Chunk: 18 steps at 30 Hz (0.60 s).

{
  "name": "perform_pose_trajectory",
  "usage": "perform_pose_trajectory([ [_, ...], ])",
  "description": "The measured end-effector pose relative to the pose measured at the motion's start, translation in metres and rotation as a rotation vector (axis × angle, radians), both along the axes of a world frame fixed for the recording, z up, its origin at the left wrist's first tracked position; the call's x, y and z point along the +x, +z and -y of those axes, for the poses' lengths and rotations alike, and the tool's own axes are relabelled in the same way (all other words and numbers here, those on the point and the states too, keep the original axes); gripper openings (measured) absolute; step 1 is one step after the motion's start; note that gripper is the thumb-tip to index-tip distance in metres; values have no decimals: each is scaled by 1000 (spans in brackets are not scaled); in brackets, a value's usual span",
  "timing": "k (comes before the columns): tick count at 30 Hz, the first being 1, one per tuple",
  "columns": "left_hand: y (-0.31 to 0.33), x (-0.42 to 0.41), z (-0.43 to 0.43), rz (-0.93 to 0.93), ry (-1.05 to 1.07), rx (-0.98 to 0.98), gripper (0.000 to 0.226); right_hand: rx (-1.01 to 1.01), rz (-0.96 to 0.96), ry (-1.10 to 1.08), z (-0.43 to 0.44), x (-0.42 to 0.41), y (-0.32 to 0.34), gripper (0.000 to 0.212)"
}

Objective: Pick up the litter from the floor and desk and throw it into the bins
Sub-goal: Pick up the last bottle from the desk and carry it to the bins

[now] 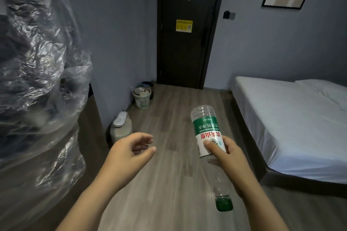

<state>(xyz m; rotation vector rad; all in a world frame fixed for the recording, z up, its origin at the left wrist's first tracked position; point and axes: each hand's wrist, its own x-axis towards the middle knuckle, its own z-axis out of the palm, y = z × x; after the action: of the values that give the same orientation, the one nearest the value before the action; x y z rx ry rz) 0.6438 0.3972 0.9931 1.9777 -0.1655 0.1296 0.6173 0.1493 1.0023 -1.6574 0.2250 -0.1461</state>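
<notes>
Right hand (225, 154) grips the clear plastic bottle (206, 131) round its label, green cap pointing back at the person, held above the floor and well apart from the bins. Left hand (129, 150) hangs loose, holding nothing. The danger: the white bin (142, 100) by the wall looks heaped already, so a long toss may bounce out. The label, upside down, reads 农夫山泉, 饮用纯净水, "PURIFIED DRINKING WATER". The door's yellow sticker (184, 25) is too small to read.

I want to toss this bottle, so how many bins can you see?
2. A white basket bin stands by the left wall, holding litter; a dark bin sits right behind it, nearer the door, partly hidden. More may be out of view.
</notes>
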Motion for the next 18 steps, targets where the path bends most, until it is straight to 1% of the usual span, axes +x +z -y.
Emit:
perform_pose_trajectory([
  [6,-9,78,-1,-30,72,-13,22,-35,-41,56,4,90,-11,22],
  [12,-17,177,-18,-40,101,-62,21,-49,-45,61,-17,194,-19,26],
  [18,-11,289,-61,-36,88,1,20,-85,-62,51,-56,302,-10,28],
])
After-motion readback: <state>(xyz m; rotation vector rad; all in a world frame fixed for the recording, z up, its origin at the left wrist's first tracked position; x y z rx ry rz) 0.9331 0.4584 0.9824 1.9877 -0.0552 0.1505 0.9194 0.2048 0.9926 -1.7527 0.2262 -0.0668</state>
